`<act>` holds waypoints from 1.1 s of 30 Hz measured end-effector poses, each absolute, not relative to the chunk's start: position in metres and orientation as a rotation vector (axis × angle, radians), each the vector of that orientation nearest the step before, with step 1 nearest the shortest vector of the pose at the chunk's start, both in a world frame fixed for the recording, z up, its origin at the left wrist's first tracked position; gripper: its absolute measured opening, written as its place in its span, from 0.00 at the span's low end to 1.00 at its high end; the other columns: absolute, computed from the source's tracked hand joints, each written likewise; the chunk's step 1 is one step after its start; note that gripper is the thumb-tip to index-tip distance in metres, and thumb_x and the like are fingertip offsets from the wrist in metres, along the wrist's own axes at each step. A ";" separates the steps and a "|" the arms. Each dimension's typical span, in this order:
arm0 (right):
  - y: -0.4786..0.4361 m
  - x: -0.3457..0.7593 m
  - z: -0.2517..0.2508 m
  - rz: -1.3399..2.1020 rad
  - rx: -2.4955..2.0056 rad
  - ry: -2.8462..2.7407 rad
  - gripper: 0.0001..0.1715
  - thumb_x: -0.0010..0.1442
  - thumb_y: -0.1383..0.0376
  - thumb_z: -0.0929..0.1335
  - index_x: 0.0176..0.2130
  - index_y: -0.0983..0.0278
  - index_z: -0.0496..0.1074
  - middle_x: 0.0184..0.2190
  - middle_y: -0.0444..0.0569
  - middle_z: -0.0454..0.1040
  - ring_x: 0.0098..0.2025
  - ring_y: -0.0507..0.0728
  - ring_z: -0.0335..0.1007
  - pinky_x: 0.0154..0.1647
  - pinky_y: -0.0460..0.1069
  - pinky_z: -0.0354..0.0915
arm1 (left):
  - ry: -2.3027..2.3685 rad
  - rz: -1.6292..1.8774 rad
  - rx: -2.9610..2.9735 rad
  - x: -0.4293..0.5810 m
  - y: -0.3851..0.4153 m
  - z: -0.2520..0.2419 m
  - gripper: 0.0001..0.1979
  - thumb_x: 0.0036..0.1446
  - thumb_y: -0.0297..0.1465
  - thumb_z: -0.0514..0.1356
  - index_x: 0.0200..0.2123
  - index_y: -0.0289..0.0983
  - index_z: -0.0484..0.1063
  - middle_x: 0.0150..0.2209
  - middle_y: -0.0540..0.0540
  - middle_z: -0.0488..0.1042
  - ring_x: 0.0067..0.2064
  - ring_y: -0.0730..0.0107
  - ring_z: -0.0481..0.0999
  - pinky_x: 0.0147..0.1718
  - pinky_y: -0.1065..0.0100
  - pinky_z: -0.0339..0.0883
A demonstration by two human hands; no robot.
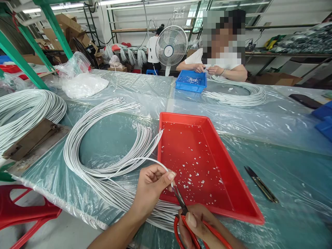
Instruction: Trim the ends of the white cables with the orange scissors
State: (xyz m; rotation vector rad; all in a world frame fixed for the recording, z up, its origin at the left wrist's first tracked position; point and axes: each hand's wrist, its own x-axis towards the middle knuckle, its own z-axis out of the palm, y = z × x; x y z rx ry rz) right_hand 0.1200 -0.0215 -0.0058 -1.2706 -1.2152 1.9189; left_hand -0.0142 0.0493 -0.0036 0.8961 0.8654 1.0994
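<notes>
From the head camera, the left hand [153, 183] comes up from the lower edge with the forearm slanting in from the bottom left, wrist bent a little, fingers [169, 175] pinched narrowly on the end of a single white cable [145, 160]. That cable arcs back to the left into a large loose bundle of white cables [85, 152] lying on the plastic-covered bench [272, 121]. The right hand [199, 228] sits low at the bottom edge, fingers closed through the loops of red-handled scissors [185, 216]; the dark blades point up and to the left, their tip at the held cable end, just below the left thumb. Whether the blades are touching the cable cannot be told.

Both hands work at the near left corner of a red tray [233, 173], whose floor is scattered with small white offcuts [202, 173]. A pair of black snips [260, 185] lies on the bench to the right of the tray, apart from it.

Across the bench another person [215, 65] sits with both hands at cables beside a blue tray [191, 81]. A white fan [171, 45] stands behind, and a red stool [26, 211] is at the lower left.
</notes>
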 end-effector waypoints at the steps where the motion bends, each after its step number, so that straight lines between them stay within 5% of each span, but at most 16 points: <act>1: -0.022 0.119 -0.009 1.922 -1.263 -1.213 0.33 0.52 0.40 0.58 0.18 0.65 0.62 0.14 0.45 0.63 0.14 0.48 0.56 0.16 0.43 0.54 | 0.864 1.103 0.880 -0.014 0.049 -0.003 0.11 0.46 0.35 0.64 0.21 0.33 0.70 0.17 0.52 0.69 0.19 0.77 0.66 0.22 0.74 0.60; 15: -0.015 0.105 -0.017 1.205 -1.475 -1.565 0.26 0.49 0.48 0.65 0.18 0.63 0.54 0.16 0.39 0.51 0.19 0.48 0.47 0.19 0.44 0.43 | 0.741 1.048 0.708 -0.012 0.049 -0.005 0.11 0.48 0.33 0.63 0.21 0.32 0.68 0.17 0.53 0.69 0.17 0.81 0.64 0.20 0.77 0.58; 27: -0.020 0.107 -0.027 0.665 -1.435 -1.692 0.18 0.52 0.57 0.67 0.19 0.63 0.58 0.16 0.38 0.56 0.17 0.48 0.51 0.18 0.43 0.48 | 0.764 1.087 0.795 -0.013 0.047 -0.004 0.11 0.50 0.32 0.62 0.21 0.32 0.67 0.17 0.52 0.70 0.19 0.81 0.66 0.21 0.78 0.60; 33: -0.011 0.109 -0.005 0.561 -1.365 -1.508 0.04 0.52 0.69 0.66 0.27 0.63 0.66 0.19 0.40 0.63 0.20 0.49 0.59 0.20 0.43 0.57 | 0.842 1.200 0.909 -0.011 0.040 0.000 0.08 0.49 0.29 0.63 0.22 0.33 0.69 0.19 0.52 0.71 0.21 0.80 0.69 0.24 0.77 0.63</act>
